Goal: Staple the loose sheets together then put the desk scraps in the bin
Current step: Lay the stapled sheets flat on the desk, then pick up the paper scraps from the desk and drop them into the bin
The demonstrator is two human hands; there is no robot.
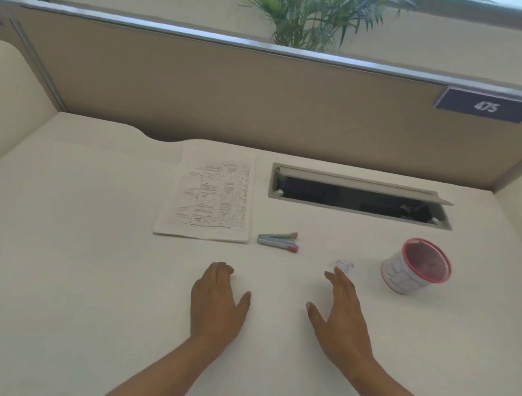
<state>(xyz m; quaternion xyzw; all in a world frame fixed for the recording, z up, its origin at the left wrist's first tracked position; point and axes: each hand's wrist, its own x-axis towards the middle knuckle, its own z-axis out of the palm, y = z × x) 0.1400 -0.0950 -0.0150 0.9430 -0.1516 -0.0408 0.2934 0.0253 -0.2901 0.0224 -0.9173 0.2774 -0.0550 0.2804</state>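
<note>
As it lies, stapler (pixel 278 242) runs L-R, red tips rt.

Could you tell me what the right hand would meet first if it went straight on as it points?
Most likely the small crumpled paper scrap, lying just beyond the fingertips of the right hand; whether they already touch is unclear. The bin stands off to the right.

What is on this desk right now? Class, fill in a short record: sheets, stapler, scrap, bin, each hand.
sheets: printed white paper sheets, lying flat
stapler: grey metal stapler, red tips, right of sheets
scrap: crumpled white paper scrap, near right hand
bin: round white bin with red rim, right of scrap
left hand: open, empty
right hand: open, empty
</note>
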